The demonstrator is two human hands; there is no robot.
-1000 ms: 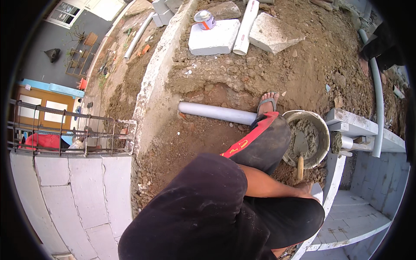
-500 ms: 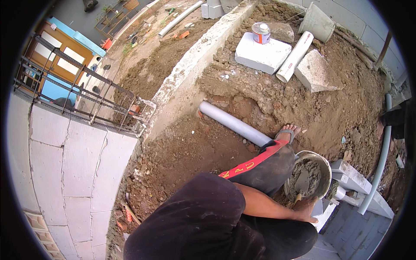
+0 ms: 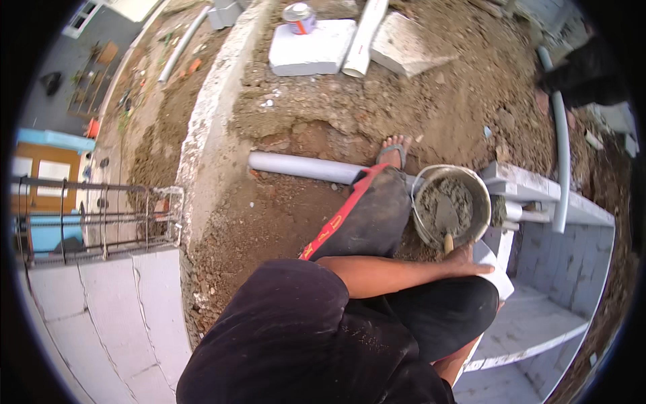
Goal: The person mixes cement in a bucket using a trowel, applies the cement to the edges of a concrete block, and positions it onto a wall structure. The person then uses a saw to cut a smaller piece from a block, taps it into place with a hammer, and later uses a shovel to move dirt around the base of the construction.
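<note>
My left hand reaches across my bent knee and grips the upper edge of a small white block, one digit lying along it. Just beside that hand, a wooden tool handle sticks out of grey wet mortar in a bucket; the tool's head is sunk in the mortar. Of my right arm, only a strip of forearm shows below the knee. A sliver of skin shows at the block's lower edge, but my right hand's fingers are mostly hidden.
A grey pipe lies in the dirt beyond my knee. Light block walls form a compartment at right; a curved pipe leans there. A can stands on a white slab. Rebar juts out at left.
The view has turned, so the bucket and pipes sit higher and the compartment shows more. More of the white block is visible by my left hand, and part of my right forearm has appeared.
</note>
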